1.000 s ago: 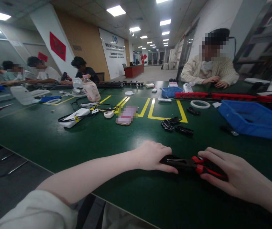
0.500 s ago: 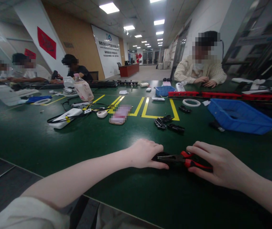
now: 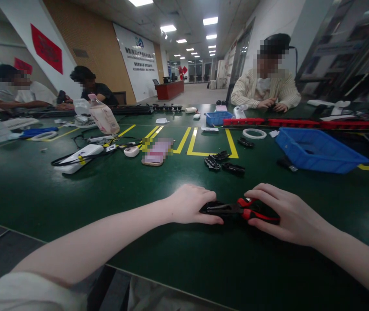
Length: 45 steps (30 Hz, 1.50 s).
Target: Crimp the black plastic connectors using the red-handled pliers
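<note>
My left hand (image 3: 191,204) is closed with thumb and fingers around a small black part (image 3: 207,208), mostly hidden by the fingers. My right hand (image 3: 289,214) grips a pair of pliers (image 3: 247,213) with red and black handles. The dark jaws point left and reach the black part at my left fingertips; whether they clamp it, I cannot tell. Just beyond my hands, several similar black pieces (image 3: 233,168) lie on the green table (image 3: 132,194).
A blue bin (image 3: 320,153) stands at the right, near a white ring (image 3: 254,134). Left of centre are a phone (image 3: 157,152), a white power bank (image 3: 79,159) with cables and a bottle (image 3: 104,115). Across the table sits a person (image 3: 265,88); more people sit at the far left.
The whole view has shifted slightly, so things appear a little further left and higher. Both hands keep their grips, and the pliers stay against the black part.
</note>
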Tool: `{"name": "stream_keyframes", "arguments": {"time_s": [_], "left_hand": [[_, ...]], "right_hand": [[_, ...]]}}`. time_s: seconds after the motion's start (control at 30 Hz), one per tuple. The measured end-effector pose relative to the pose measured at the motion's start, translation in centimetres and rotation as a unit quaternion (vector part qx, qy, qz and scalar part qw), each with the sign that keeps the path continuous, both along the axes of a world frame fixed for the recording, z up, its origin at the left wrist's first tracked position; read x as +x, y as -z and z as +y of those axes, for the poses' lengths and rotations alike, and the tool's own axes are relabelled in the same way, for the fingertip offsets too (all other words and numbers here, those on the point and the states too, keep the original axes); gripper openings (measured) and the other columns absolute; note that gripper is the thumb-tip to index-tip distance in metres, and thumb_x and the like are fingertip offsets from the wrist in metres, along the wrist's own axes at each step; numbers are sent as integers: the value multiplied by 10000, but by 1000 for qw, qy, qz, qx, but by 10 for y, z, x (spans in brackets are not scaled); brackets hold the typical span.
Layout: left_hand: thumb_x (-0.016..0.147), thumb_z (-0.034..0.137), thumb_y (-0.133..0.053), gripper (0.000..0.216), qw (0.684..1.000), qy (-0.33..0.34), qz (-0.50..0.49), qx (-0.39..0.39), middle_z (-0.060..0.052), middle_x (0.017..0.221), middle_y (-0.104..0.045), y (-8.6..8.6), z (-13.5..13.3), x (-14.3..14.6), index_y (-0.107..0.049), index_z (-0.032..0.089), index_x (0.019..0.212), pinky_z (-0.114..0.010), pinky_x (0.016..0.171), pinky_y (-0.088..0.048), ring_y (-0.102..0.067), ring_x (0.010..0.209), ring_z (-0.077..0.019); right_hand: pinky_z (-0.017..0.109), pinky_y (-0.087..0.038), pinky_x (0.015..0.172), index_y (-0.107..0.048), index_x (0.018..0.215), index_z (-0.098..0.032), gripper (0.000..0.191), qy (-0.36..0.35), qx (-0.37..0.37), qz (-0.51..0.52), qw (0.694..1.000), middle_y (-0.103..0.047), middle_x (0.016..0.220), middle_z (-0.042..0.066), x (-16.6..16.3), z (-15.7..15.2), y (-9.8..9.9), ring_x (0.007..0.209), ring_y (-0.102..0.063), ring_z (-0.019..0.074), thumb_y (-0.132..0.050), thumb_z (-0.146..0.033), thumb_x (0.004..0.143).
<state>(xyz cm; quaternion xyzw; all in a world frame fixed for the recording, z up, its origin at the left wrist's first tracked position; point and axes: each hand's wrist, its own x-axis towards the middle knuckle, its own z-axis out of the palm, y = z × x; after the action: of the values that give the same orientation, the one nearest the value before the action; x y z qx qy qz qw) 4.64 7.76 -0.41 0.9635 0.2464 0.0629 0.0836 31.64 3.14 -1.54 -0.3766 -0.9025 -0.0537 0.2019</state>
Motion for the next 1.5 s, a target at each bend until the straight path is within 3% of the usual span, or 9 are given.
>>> {"name": "stream_keyframes", "arguments": {"time_s": [0.63,0.73,0.87,1.0,1.5], "left_hand": [[849,613,-541,425,1000,8,-11,4,17,716,-585,3,2,0,-508,191,815,-243,533,-299,-554,642,-150],[853,617,-533,429,1000,11,-12,6,15,718,-587,4,1,0,-508,190,820,-241,537,-301,-554,645,-152],[854,625,-525,434,1000,11,-9,11,12,724,-593,4,1,-1,-513,192,829,-244,546,-312,-563,654,-157],[854,614,-536,427,1000,8,-3,19,10,733,-599,3,1,0,-515,188,829,-248,555,-325,-571,664,-159],[868,606,-524,425,1000,19,7,20,4,755,-615,1,1,1,-534,181,863,-246,579,-349,-585,683,-161]], "right_hand": [[313,-521,674,-560,1120,-216,330,2,-46,42,998,-645,1000,80,1,-2,4,835,-631,199,-566,-413,855],[330,-505,687,-560,1106,-213,318,-1,-30,30,999,-659,981,76,2,-1,4,843,-629,206,-548,-422,866],[469,-397,932,-575,1082,-193,349,-18,52,-4,998,-677,942,75,0,0,1,878,-620,232,-545,-463,863],[503,-321,988,-595,1072,-154,352,-27,112,-38,993,-675,919,106,-4,1,1,949,-587,261,-458,-433,908],[517,-313,1003,-590,1073,-190,317,-17,96,-63,993,-668,944,98,8,7,-2,980,-571,264,-469,-410,879]]}}
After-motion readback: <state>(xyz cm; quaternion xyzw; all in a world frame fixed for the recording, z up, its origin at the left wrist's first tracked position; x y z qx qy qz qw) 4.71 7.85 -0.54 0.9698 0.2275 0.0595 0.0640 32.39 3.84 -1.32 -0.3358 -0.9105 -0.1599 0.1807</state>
